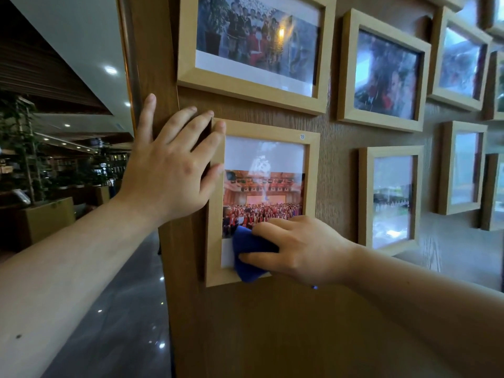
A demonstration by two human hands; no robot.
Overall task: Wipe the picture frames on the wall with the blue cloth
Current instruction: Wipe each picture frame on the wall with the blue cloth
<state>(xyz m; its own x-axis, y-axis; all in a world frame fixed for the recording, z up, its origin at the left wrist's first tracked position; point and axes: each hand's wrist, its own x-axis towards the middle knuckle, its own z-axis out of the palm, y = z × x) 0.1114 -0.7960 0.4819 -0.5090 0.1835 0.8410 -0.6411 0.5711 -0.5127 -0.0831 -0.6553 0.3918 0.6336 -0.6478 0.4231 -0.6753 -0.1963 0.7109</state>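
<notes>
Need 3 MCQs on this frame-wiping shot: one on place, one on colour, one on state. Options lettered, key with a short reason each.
1. Where is the cloth pressed?
A. On the top edge of the upper frame
B. On the lower part of the portrait frame with the small numbered sticker
C. On the floor

2. What colour is the cloth?
A. Blue
B. Yellow
C. White

3. What is the left hand doing?
A. Hanging free of the wall
B. Holding a spray bottle
C. Lying flat, fingers spread, against the frame's left edge

Key:
1 B: the blue cloth covers the bottom of the portrait frame, over glass and lower rail.
2 A: it is deep blue under the right hand.
3 C: the left hand lies open on the wooden wall, fingertips on the frame's left rail.
</notes>
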